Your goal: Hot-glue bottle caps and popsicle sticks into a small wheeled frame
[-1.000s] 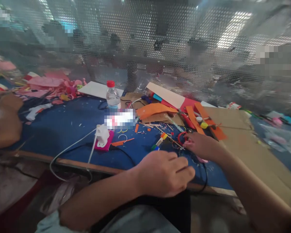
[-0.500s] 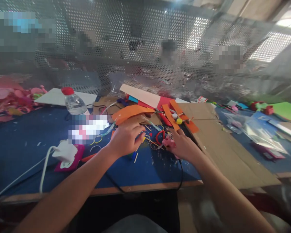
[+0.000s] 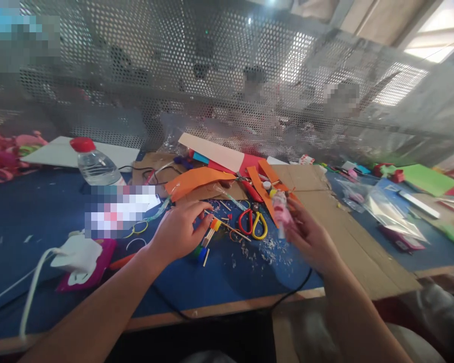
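Note:
My right hand (image 3: 312,237) grips a pink glue gun (image 3: 282,212) above the table's right half. A black cord (image 3: 306,280) runs from below that hand to the table edge. My left hand (image 3: 179,232) hovers at the middle, fingers loosely curved, with a gap between thumb and forefinger and nothing seen inside it. Beside its fingertips are an orange-yellow piece (image 3: 216,224), thin wooden sticks (image 3: 232,227) and a blue piece (image 3: 201,253). Scissors with red and yellow handles (image 3: 265,229) lie between my hands. White scraps (image 3: 274,252) are scattered in front of the glue gun.
Orange strips (image 3: 200,180), red pliers (image 3: 251,191) and cardboard (image 3: 348,227) lie behind and to the right. At left stand a bottle with a red cap (image 3: 96,164) and a white plug (image 3: 77,254) on a magenta box. A perforated metal screen (image 3: 212,75) rises behind.
My right hand has lifted the glue gun and shifted right, uncovering the scissors and scraps. My left hand stays near the sticks. The view has turned slightly right.

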A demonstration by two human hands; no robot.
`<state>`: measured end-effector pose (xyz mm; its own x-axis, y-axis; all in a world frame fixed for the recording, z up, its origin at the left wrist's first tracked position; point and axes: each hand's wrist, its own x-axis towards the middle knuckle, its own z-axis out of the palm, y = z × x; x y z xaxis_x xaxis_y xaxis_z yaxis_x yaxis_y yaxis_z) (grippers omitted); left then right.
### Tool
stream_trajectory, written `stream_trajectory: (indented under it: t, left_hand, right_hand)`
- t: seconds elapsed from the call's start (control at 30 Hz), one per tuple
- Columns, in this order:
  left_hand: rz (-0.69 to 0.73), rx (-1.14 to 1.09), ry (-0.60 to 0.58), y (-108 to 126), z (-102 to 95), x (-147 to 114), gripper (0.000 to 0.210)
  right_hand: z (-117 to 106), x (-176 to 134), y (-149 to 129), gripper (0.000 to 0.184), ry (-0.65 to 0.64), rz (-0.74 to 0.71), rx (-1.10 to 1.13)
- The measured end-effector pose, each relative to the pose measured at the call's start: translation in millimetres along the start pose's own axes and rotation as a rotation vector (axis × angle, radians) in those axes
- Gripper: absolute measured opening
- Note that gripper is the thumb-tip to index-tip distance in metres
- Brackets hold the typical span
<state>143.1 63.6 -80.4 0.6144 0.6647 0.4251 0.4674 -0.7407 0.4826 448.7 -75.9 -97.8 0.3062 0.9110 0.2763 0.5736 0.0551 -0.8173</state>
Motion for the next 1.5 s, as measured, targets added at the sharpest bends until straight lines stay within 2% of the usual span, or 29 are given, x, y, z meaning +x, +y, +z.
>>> stream_trajectory:
  t: [0.1,0.2,0.27,0.4,0.47,0.57,0.63,0.7,0.8,0.87,1.07,1.4,1.5]
  left_hand:
    - [-0.043,-0.001,-0.019,2,-2.8,3,0.032]
    - [-0.06,0.009,-0.057,6,-8.0,7,0.033]
    - [-0.084,0.043,-0.131,10,-11.6,9,0.035]
    - [-0.124,0.125,-0.357,13,-11.6,4,0.048]
    - [-0.149,0.139,-0.466,12,-7.4,-3,0.064]
    - [-0.204,0.169,-0.544,11,-0.5,-14,0.082]
    - [-0.23,0.202,-0.557,11,1.5,-21,0.075]
    - [-0.238,0.22,-0.564,11,0.4,-25,0.054]
    - [-0.263,0.212,-0.547,7,-5.6,-27,0.024]
    - [-0.296,0.183,-0.5,2,-10.0,-28,0.019]
    - [-0.328,-0.005,-0.227,-10,-13.9,-31,0.024]
    - [-0.393,-0.146,-0.136,-28,-11.2,-35,0.032]
    - [-0.423,-0.285,-0.123,-30,-8.6,-36,0.033]
  right_hand:
    - [6,24,-27,0.031,-0.04,-0.022,0.52]
    - [29,55,-47,0.029,-0.11,0.039,0.849]
    - [48,72,-52,0.029,-0.185,0.098,0.977]
    - [80,80,-45,0.042,-0.222,0.17,1.04]
    - [90,74,-38,0.045,-0.223,0.186,1.039]
    - [98,64,-31,0.042,-0.225,0.202,1.038]
    - [101,60,-30,0.041,-0.215,0.206,1.036]
    - [103,58,-30,0.041,-0.202,0.205,1.036]
    - [105,56,-31,0.041,-0.185,0.193,1.04]
    - [106,55,-30,0.041,-0.178,0.179,1.042]
    - [106,48,-25,0.038,-0.303,0.223,1.005]
    - [103,42,-21,0.035,-0.453,0.163,1.036]
    - [101,40,-22,0.033,-0.487,0.147,1.041]
